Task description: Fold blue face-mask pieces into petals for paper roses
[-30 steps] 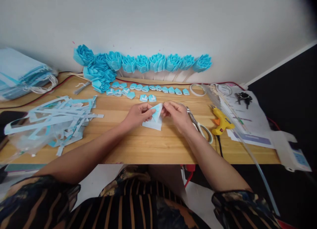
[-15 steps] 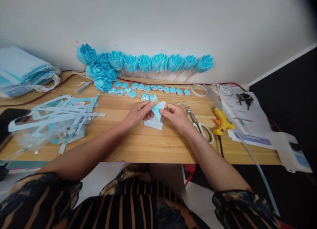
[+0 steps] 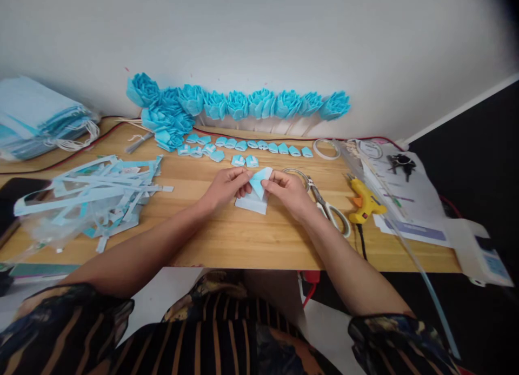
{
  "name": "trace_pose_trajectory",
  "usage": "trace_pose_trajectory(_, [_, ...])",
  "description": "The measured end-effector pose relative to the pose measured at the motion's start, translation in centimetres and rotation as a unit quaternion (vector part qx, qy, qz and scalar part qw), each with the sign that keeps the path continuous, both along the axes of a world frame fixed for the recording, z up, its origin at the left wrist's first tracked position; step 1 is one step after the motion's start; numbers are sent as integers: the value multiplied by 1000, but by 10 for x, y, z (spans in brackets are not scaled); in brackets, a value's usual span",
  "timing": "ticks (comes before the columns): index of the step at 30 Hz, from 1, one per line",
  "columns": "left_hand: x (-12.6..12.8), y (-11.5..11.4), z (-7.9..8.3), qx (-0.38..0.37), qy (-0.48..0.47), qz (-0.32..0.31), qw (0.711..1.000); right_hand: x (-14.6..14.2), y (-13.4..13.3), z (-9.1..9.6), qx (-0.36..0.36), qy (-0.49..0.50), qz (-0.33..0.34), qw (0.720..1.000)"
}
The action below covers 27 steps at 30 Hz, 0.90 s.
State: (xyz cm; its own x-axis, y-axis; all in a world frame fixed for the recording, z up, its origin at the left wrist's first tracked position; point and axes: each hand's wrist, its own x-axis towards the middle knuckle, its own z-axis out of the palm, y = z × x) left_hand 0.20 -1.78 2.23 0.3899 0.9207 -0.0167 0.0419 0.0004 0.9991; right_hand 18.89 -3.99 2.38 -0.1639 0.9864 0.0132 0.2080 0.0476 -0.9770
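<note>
Between my two hands, above the wooden table, is a partly folded piece of light-blue and white fabric [image 3: 259,184], its blue part forming a downward point. My left hand [image 3: 230,186] pinches its left side with thumb and fingers. On the opposite edge, my right hand [image 3: 288,190] grips it, the thumb pressing on the blue face. A pale flat piece [image 3: 251,204] shows just below; whether it is part of the same fabric I cannot tell. Two small folded blue petals [image 3: 245,161] lie right behind my hands, with rows of similar petals [image 3: 263,145] farther back.
Blue fabric flowers [image 3: 259,103] line the wall. Scissors [image 3: 328,207], a tape roll [image 3: 326,149] and a yellow glue gun [image 3: 367,201] lie to the right, near papers and keys [image 3: 401,165]. Cut strips [image 3: 101,191] and a stack of blue sheets [image 3: 40,115] occupy the left.
Almost nothing differs. Both hands keep their pinch on the fabric, and the whole view has shifted very slightly.
</note>
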Motion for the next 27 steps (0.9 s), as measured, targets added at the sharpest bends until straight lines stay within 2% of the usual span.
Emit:
trace_pose_trajectory(8, [-1,1,-3,-40,-36,-10,998,0,0,2,0,8,-36,999])
trace_pose_trajectory(16, [0,0,0,-65,-41,-11,997,-2,0,1,4,11,-33,999])
trace_pose_trajectory(27, [-1,-2,-3,-60,-62,-26,996,0,0,-2,18,0,-25,1000])
